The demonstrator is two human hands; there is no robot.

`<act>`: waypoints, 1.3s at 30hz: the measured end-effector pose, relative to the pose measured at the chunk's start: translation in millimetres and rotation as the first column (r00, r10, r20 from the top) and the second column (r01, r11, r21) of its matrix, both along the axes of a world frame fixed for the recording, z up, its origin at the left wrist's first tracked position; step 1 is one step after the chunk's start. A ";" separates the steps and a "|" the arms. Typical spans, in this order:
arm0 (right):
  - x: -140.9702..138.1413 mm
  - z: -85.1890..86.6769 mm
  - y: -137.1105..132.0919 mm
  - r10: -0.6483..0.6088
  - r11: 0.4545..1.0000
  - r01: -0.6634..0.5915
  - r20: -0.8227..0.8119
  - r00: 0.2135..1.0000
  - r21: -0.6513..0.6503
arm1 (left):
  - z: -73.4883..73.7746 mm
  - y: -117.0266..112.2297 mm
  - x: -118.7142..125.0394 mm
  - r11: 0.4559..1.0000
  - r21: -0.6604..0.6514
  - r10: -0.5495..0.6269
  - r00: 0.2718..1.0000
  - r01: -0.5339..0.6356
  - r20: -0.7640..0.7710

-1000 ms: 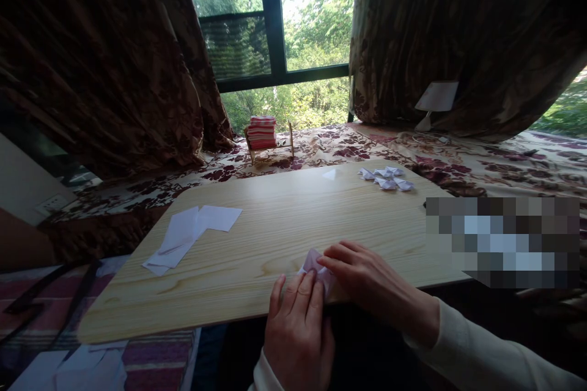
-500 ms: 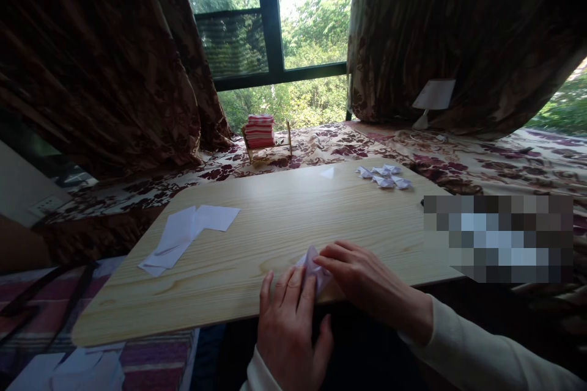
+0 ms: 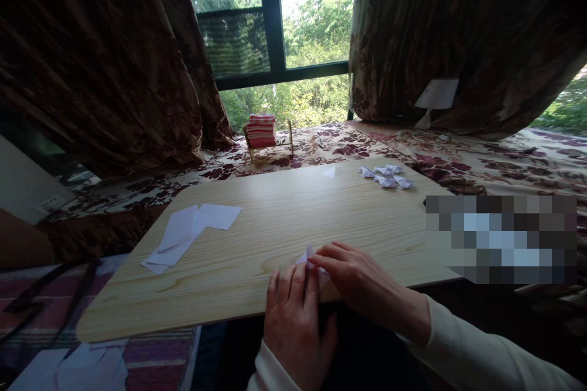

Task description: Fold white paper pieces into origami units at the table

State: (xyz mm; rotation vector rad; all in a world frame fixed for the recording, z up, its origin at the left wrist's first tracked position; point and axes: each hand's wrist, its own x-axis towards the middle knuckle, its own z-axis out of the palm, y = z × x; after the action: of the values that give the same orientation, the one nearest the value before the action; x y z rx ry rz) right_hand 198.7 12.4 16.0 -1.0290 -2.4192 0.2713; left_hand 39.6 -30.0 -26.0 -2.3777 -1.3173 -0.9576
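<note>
A small folded piece of white paper [image 3: 309, 251] lies at the near edge of the wooden table [image 3: 270, 214], with one fold standing up. My left hand [image 3: 296, 317] rests on it with fingers stretched forward and flat, fingertips against the paper's left side. From the right, my right hand [image 3: 362, 278] reaches in, thumb and fingers closed on the raised fold. Both hands cover much of the paper, so its lower part is hidden. Several folded white paper pieces [image 3: 386, 178] sit together at the table's far right. Loose white paper sheets [image 3: 181, 229] overlap on the left side.
More white papers [image 3: 89, 369] lie on the striped cloth [image 3: 156, 360] at lower left. Beyond the table, a small rack [image 3: 263, 148] holds red-and-white folded cloths [image 3: 261, 130]. A white lamp [image 3: 438, 93] stands by the right curtain [image 3: 413, 30]. A blurred-out patch covers the table's right corner.
My left hand has shifted slightly right, its fingers closer together. My right hand has pressed in on the paper, and the standing fold looks narrower. The view has moved a little.
</note>
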 end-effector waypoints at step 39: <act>-6.5 6.2 5.6 -0.034 0.998 0.024 0.214 0.976 0.052 | -9.4 -1.0 -15.3 0.990 0.115 -0.071 0.996 0.078 -0.059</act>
State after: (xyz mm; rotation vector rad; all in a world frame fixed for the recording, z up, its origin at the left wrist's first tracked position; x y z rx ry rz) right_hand 192.2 18.0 22.2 -1.1218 -2.5861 0.0936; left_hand 24.3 -31.0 -35.4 -2.3609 -1.1277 -0.9550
